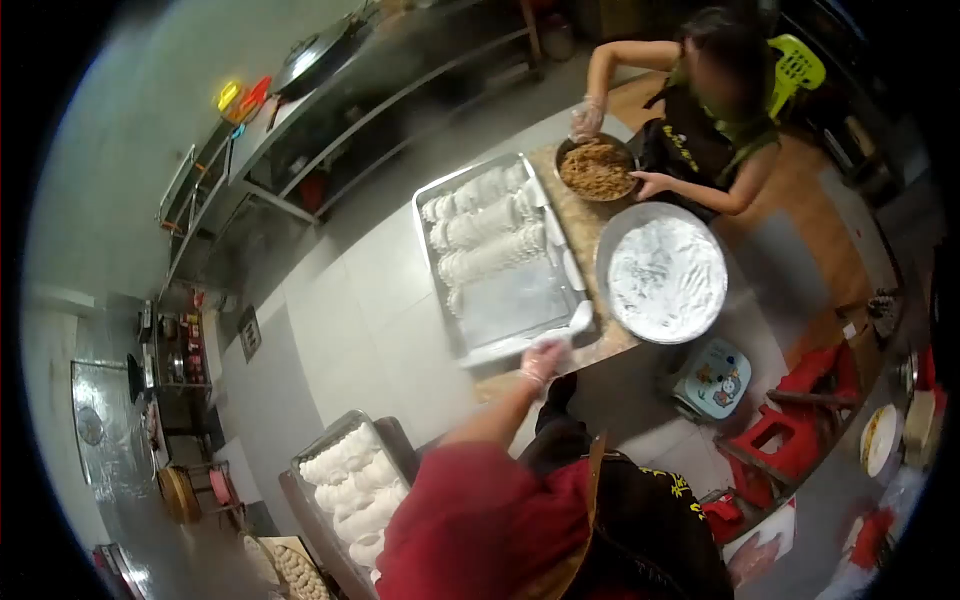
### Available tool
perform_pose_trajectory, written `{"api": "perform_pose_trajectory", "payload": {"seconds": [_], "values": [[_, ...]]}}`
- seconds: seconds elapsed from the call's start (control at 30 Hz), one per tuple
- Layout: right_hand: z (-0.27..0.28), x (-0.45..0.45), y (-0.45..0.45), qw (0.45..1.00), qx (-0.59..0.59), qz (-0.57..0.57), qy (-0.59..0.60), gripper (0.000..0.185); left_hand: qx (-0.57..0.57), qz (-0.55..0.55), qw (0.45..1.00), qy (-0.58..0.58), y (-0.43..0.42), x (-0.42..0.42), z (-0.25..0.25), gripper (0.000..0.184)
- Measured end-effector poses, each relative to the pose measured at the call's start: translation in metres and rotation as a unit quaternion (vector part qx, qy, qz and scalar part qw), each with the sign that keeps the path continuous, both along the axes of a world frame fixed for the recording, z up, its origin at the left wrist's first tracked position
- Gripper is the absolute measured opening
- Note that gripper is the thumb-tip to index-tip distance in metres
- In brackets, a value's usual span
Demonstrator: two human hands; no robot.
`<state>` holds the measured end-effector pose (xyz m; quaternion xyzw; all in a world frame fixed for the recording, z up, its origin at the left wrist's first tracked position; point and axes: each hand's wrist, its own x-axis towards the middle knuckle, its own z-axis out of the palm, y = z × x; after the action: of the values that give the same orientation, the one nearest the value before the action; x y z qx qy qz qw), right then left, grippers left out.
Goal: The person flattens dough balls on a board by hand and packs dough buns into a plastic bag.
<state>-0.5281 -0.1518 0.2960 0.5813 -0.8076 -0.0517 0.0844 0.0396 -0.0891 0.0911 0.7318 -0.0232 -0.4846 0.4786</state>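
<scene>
My left hand [545,361], in a clear plastic glove, is at the near rim of a metal tray [432,262]. Its fingers look curled against the rim, beside a soft white piece [579,318] at the corner; what exactly they grip is unclear. Packed rows of white, floury dough pieces [492,225] fill the far part of the tray, and the near part shows bare metal. Right of the tray, a wide round pan [668,274] of white flour stands on the table [613,340]. My right hand is out of sight.
Across the table, a person [708,120] holds a bowl of brown filling [597,168] with one gloved hand over it. Another tray of white dough rows [352,485] stands lower left. A patterned stool [714,378] and red stools [775,440] are at right. A metal bench [390,100] runs behind.
</scene>
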Motion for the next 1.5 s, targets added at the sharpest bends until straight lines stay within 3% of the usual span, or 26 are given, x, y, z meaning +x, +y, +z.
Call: {"api": "perform_pose_trajectory", "payload": {"seconds": [0.03, 0.17, 0.23, 0.37, 0.57, 0.67, 0.73, 0.77, 0.8, 0.9, 0.93, 0.97, 1.0, 1.07, 1.1, 1.13, 1.17, 1.2, 1.23, 1.3, 1.4, 1.47, 1.5], "values": [[-0.01, 0.003, -0.018, 0.999, 0.018, 0.024, 0.011, 0.046, -0.006, 0.053, 0.999, -0.011, 0.013, 0.028, -0.007, 0.031], [-0.01, 0.114, -0.069, 0.979, 0.043, 0.197, -0.039, 0.047, -0.077, 0.273, 0.959, 0.004, 0.067, 0.112, -0.034, 0.019], [-0.026, 0.155, -0.08, 0.955, 0.017, 0.29, -0.056, 0.044, -0.003, 0.277, 0.958, -0.073, 0.093, 0.145, -0.059, 0.021], [-0.048, 0.204, -0.095, 0.938, 0.104, 0.328, -0.048, 0.043, 0.015, 0.36, 0.932, -0.031, 0.122, 0.182, -0.065, 0.026], [-0.036, 0.249, -0.1, 0.936, 0.153, 0.308, -0.072, 0.044, 0.063, 0.358, 0.931, -0.029, 0.16, 0.207, -0.089, 0.033], [-0.045, 0.228, -0.1, 0.931, 0.133, 0.333, -0.066, 0.044, 0.039, 0.423, 0.904, -0.049, 0.173, 0.21, -0.106, 0.035], [-0.047, 0.225, -0.095, 0.941, 0.131, 0.304, -0.075, 0.042, 0.067, 0.423, 0.894, -0.133, 0.177, 0.205, -0.104, 0.038], [-0.044, 0.22, -0.091, 0.949, 0.126, 0.278, -0.082, 0.041, 0.17, 0.361, 0.901, -0.169, 0.181, 0.208, -0.103, 0.04], [-0.041, 0.216, -0.083, 0.948, 0.106, 0.285, -0.097, 0.04, 0.139, 0.35, 0.888, -0.266, 0.199, 0.198, -0.13, 0.04], [-0.057, 0.172, -0.054, 0.968, 0.068, 0.218, -0.108, 0.034, 0.012, 0.407, 0.907, -0.106, 0.178, 0.199, -0.106, 0.051], [-0.053, 0.163, -0.038, 0.978, 0.08, 0.17, -0.09, 0.032, 0.091, 0.36, 0.919, -0.136, 0.137, 0.177, -0.05, 0.047], [-0.035, 0.163, -0.028, 0.979, 0.109, 0.101, -0.139, 0.028, 0.095, 0.311, 0.938, -0.122, 0.126, 0.177, -0.061, 0.044], [-0.065, 0.121, -0.004, 0.966, 0.036, 0.177, -0.184, 0.022, 0.091, 0.241, 0.96, -0.108, 0.114, 0.174, -0.077, 0.041], [-0.054, 0.097, 0.03, 0.983, 0.031, 0.083, -0.163, 0.016, 0.085, 0.083, 0.987, -0.106, 0.07, 0.151, -0.084, 0.036], [-0.036, 0.09, 0.044, 0.986, 0.04, 0.032, -0.156, 0.015, 0.046, -0.01, 0.985, -0.164, 0.045, 0.121, -0.077, 0.036], [-0.047, 0.064, 0.068, 0.982, -0.038, -0.036, -0.183, 0.016, 0.001, -0.091, 0.97, -0.225, 0.02, 0.092, -0.07, 0.037], [-0.06, 0.041, 0.09, 0.967, -0.114, -0.095, -0.206, 0.018, -0.059, -0.166, 0.914, -0.365, -0.003, 0.061, -0.069, 0.039], [-0.038, 0.031, 0.106, 0.957, -0.089, -0.215, -0.174, 0.015, 0.024, -0.273, 0.952, -0.138, -0.029, 0.053, -0.057, 0.04], [-0.042, 0.006, 0.126, 0.95, -0.097, -0.24, -0.174, 0.015, -0.051, -0.293, 0.925, -0.236, -0.052, 0.009, -0.025, 0.037], [-0.063, -0.059, 0.174, 0.921, -0.281, -0.263, -0.053, 0.015, -0.105, -0.285, 0.937, -0.172, -0.095, -0.071, 0.008, 0.033], [-0.068, -0.125, 0.219, 0.911, -0.254, -0.321, -0.038, 0.022, -0.207, -0.369, 0.904, -0.064, -0.134, -0.166, 0.062, 0.026], [-0.059, -0.149, 0.219, 0.913, -0.251, -0.316, -0.065, 0.025, -0.22, -0.418, 0.881, -0.036, -0.145, -0.227, 0.089, 0.022], [-0.054, -0.162, 0.212, 0.917, -0.244, -0.303, -0.088, 0.029, -0.221, -0.447, 0.863, -0.08, -0.143, -0.27, 0.118, 0.02]]}}
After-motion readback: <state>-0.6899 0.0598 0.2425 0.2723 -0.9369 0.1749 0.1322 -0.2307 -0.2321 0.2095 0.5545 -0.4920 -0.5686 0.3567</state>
